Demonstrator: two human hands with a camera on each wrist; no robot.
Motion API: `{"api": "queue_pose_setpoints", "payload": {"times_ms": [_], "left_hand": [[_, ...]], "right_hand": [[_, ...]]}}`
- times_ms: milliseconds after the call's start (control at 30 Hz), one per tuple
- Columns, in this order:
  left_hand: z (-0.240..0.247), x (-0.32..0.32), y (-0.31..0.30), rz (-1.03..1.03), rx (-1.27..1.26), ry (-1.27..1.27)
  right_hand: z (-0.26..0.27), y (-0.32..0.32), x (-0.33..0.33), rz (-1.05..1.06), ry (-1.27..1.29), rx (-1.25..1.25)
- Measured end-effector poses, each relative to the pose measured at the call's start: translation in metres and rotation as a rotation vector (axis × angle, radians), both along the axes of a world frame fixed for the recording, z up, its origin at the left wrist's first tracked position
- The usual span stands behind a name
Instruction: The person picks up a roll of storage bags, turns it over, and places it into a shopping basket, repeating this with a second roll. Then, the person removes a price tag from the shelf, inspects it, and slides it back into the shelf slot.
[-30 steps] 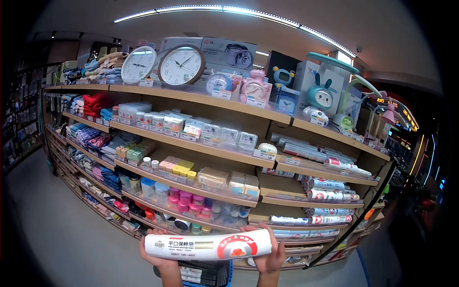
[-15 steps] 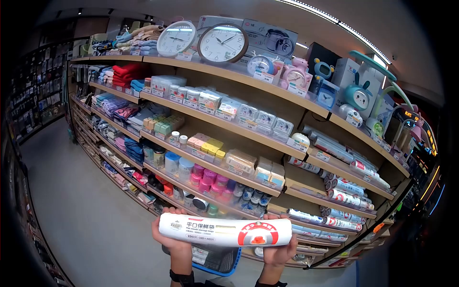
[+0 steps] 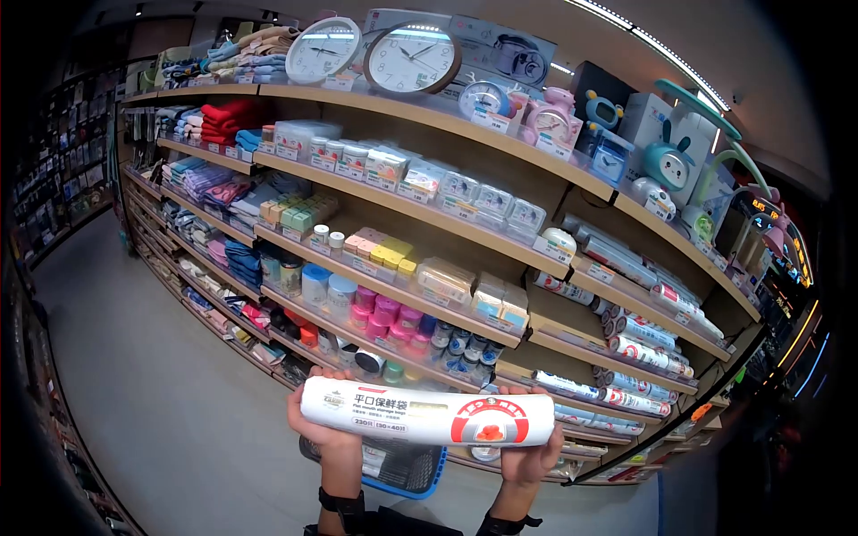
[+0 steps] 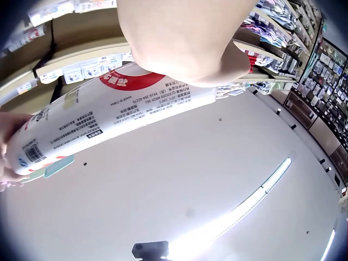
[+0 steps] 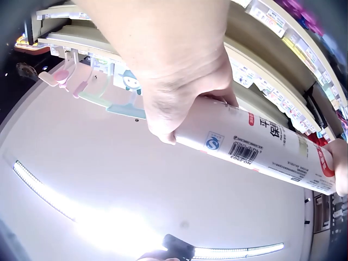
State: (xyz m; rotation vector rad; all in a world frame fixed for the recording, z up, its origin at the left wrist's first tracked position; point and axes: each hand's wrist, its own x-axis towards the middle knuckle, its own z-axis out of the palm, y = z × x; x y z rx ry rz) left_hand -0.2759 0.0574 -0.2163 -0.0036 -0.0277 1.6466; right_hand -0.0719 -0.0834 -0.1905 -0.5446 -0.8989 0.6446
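A white roll of flat-mouth storage bags [image 3: 429, 418] with a red printed arc lies crosswise in front of me in the head view, its label facing me. My left hand [image 3: 329, 436] grips its left end, and my right hand [image 3: 534, 454] holds the right end. From the right wrist view, the fingers of my right hand [image 5: 179, 103] curl round the end near a printed barcode. The left wrist view shows the roll's [image 4: 109, 111] back with small print, my left hand [image 4: 185, 43] covering part of it.
Behind the roll stands a long shelf unit [image 3: 384, 192] with boxes, jars and folded cloths. Similar rolls [image 3: 648, 355] fill its right side. A wall clock [image 3: 413, 58] stands on top. Below my hands is a blue-rimmed basket [image 3: 420, 478]; grey floor [image 3: 170, 357] runs along the left.
The head view has turned, so the shelves sit further right than a second ago. The roll appears higher and slightly to the right, still gripped at both ends.
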Motion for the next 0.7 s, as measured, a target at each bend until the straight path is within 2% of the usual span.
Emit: {"api": "queue_pose_setpoints", "payload": {"times_ms": [167, 300, 400, 500, 700], "left_hand": [[0.008, 0.010, -0.003, -0.040, -0.014, -0.032], [0.002, 0.028, -0.005, -0.136, -0.020, -0.082], [0.009, 0.029, -0.012, -0.139, -0.040, -0.071], [-0.006, 0.021, -0.005, -0.148, 0.063, -0.124], [-0.005, -0.005, 0.007, -0.079, -0.053, -0.167]], "right_hand": [[0.007, -0.006, 0.004, -0.060, -0.006, -0.012], [0.014, 0.000, 0.009, -0.229, 0.059, 0.036], [0.016, 0.002, 0.015, -0.226, 0.099, 0.083], [0.022, 0.006, 0.002, -0.113, 0.011, 0.177], [0.018, 0.023, -0.026, 0.016, -0.001, 0.160]]}}
